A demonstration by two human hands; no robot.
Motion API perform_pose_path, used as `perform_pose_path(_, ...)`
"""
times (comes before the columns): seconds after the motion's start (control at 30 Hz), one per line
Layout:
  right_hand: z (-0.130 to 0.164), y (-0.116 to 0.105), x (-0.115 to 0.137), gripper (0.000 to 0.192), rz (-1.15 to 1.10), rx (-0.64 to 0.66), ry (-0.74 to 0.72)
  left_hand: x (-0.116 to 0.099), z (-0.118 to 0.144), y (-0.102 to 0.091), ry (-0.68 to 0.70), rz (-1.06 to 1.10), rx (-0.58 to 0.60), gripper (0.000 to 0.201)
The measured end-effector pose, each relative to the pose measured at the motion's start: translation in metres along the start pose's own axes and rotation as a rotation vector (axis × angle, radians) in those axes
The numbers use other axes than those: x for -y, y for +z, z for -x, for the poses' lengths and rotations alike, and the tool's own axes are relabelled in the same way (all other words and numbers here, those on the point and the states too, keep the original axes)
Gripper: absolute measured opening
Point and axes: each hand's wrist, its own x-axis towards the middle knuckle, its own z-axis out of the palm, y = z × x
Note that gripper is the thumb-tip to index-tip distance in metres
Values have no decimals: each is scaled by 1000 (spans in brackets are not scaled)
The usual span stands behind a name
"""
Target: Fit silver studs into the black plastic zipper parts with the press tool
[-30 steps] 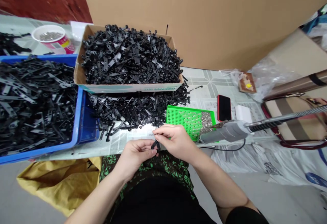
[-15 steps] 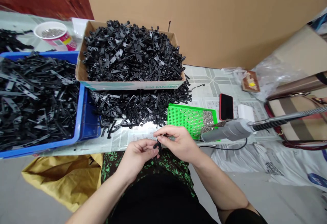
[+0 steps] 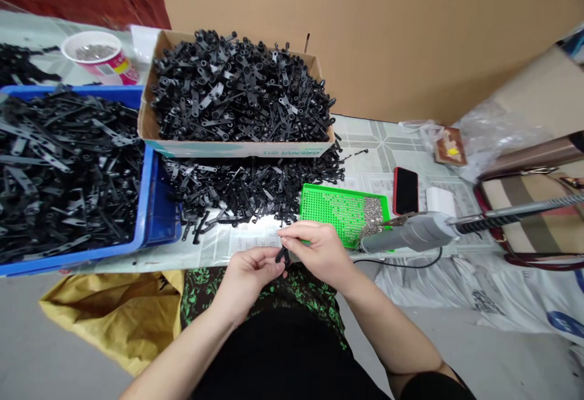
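Left hand (image 3: 249, 275) and right hand (image 3: 317, 251) pinching one small black plastic link piece (image 3: 283, 257) at near table edge; loose heap of black plastic pieces (image 3: 246, 190) beyond, unprocessed; filled cardboard box (image 3: 237, 147) farther.

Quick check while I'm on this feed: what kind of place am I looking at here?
Probably a small piecework assembly bench in a workshop or home. An open cardboard box and a blue plastic bin overflow with identical black plastic strips, and a grey powered driver lies beside a green perforated tray of small screws.

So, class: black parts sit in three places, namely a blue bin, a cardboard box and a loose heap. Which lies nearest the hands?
The loose heap on the table, just in front of the cardboard box and directly beyond both hands; the blue bin sits further left.
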Motion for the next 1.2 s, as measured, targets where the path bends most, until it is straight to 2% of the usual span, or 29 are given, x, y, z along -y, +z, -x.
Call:
perform_pose_path(0.13,1,0,3,15,70,4,33,-1,0,0,-18,33,-8,23)
perform_pose_path(0.3,3,0,3,16,138,30,-17,-8,-1,-2,-98,20,80,23)
perform_pose_path(0.4,4,-1,-1,16,130,50,-6,-7,-4,0,-151,2,60,22)
perform_pose_path(0.53,5,-3,-10,17,62,67,47,0,-10,4,-106,-65,12,19)
perform_pose_path(0.73,-1,-10,-21,14,-111,126,178,0,-12,7,-33,-210,33,23)
perform_pose_path(1.03,-14,-17,-26,15,-90,296,110,-9,-12,5,-25,-325,93,19)
perform_pose_path(1.2,-15,-16,-23,17,-22,288,51,-7,-16,0,-72,-255,82,23)
